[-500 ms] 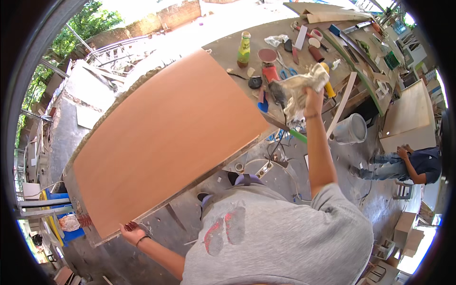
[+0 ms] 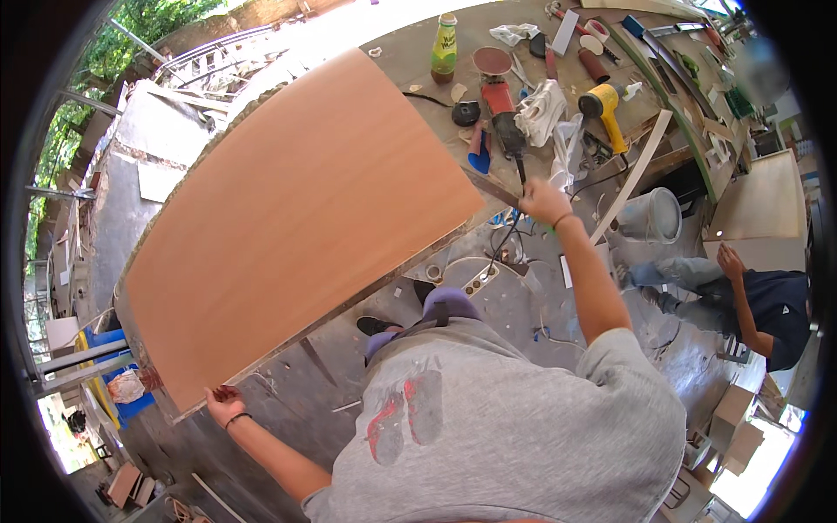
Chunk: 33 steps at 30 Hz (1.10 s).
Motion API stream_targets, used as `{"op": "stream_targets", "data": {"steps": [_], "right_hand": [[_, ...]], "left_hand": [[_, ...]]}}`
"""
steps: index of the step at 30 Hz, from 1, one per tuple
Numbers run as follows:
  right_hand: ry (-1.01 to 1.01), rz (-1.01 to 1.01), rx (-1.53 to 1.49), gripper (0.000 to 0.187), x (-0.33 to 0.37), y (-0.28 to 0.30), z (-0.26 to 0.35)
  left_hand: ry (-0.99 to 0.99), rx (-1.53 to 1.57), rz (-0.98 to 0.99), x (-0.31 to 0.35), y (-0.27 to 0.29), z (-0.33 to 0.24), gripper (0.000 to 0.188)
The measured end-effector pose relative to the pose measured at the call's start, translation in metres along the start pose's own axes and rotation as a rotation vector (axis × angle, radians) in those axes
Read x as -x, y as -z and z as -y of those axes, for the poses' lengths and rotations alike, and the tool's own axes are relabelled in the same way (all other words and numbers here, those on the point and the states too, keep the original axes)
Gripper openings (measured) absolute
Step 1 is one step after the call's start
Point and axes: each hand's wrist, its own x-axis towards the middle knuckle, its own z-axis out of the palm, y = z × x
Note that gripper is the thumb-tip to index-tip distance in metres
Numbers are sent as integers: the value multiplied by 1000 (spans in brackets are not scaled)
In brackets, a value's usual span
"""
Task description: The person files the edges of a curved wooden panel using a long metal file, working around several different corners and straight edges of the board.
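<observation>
Topping workshop bench point(image 2: 403, 54): orange-brown panel point(image 2: 296, 227)

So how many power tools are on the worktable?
2: a red-and-black disc tool, right of the brown panel, and a yellow-and-black gun-shaped tool farther right, beyond the white cloth. Others may be hidden among the clutter.

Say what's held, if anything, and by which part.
Right hand seems to hold the dark strip by its near end; left hand is at the edge of the panel, grip unclear.
</observation>
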Motion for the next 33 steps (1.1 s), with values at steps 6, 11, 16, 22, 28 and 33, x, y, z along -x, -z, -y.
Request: {"op": "stream_targets", "data": {"steps": [6, 11, 16, 22, 28, 33], "right_hand": [[-103, 39, -10, 39, 33, -39, -5], [-66, -88, -196, 28, 72, -26, 2], [-140, -358, -467, 25, 144, -13, 3], [-204, -395, -871, 15, 229, -34, 77], [-190, -316, -1278, 12, 315, -52, 155], [-142, -107, -1283, 16, 371, -80, 194]], "left_hand": [[-19, -115, 52, -27, 17, -7, 20], [-51, -141, 144, -41, 25, -15, 20], [-62, -105, 218, -23, -4, 4, 18], [-82, -141, 337, -39, 14, -3, 18], [-54, -46, 325, -78, 22, -30, 18], [77, -62, 361, -118, 30, -47, 17]]}}
